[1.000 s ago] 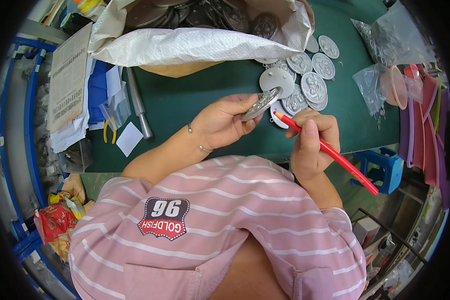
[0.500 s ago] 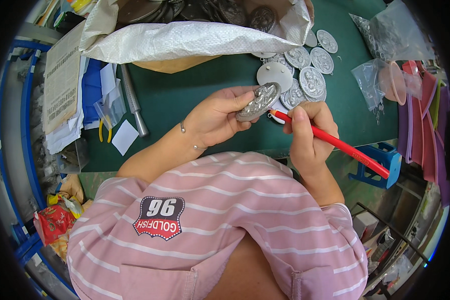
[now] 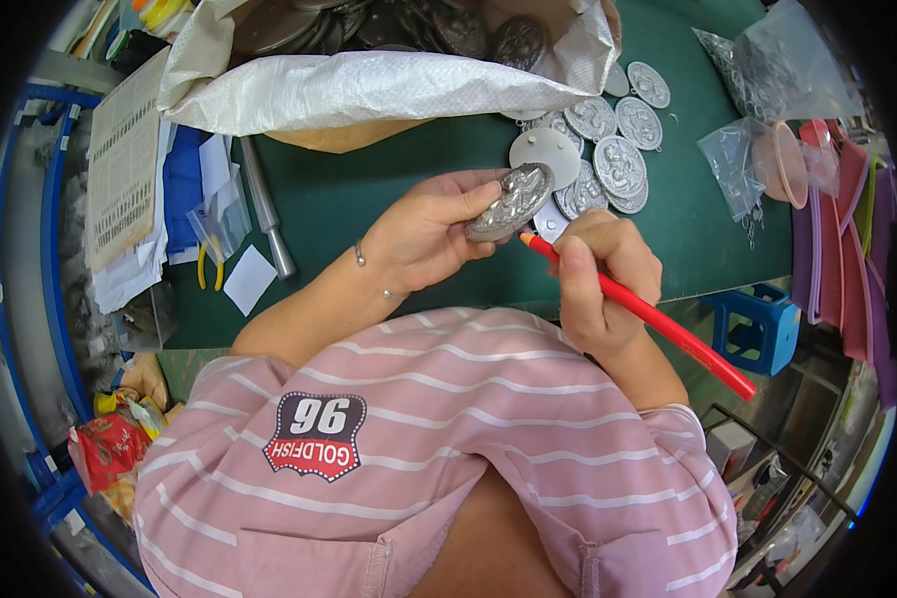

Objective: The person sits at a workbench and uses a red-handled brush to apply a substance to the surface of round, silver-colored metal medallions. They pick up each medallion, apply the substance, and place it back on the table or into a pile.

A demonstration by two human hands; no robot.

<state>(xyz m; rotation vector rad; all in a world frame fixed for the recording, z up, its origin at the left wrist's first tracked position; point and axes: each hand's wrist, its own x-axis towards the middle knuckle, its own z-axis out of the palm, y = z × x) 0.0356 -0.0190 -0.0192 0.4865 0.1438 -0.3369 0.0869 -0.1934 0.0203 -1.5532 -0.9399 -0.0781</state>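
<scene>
My left hand [image 3: 437,221] grips an oval, embossed silver-grey medallion [image 3: 513,202] by its left side, thumb on the relief face. In my right hand [image 3: 608,279] is a thick red pencil [image 3: 673,329], held like a pen, its tip close to the medallion's lower right edge. Whether the tip touches the rim I cannot tell. Just beyond lie several round silver medallions [image 3: 620,165] with raised figures, some overlapping. One plain grey disc [image 3: 546,154] shows its smooth side with small studs.
A white woven sack [image 3: 389,88] of dark medallions stands at the far side of the green table [image 3: 339,189]. Left are a metal rod tool [image 3: 266,204], yellow-handled pliers [image 3: 209,264] and papers [image 3: 125,179]. Plastic bags [image 3: 792,65] and a pink cup [image 3: 782,164] are at right; a blue stool [image 3: 757,329] stands below.
My right hand and the red pencil have shifted left and slightly down, along the medallion's edge. The medallion has moved slightly left with my left hand.
</scene>
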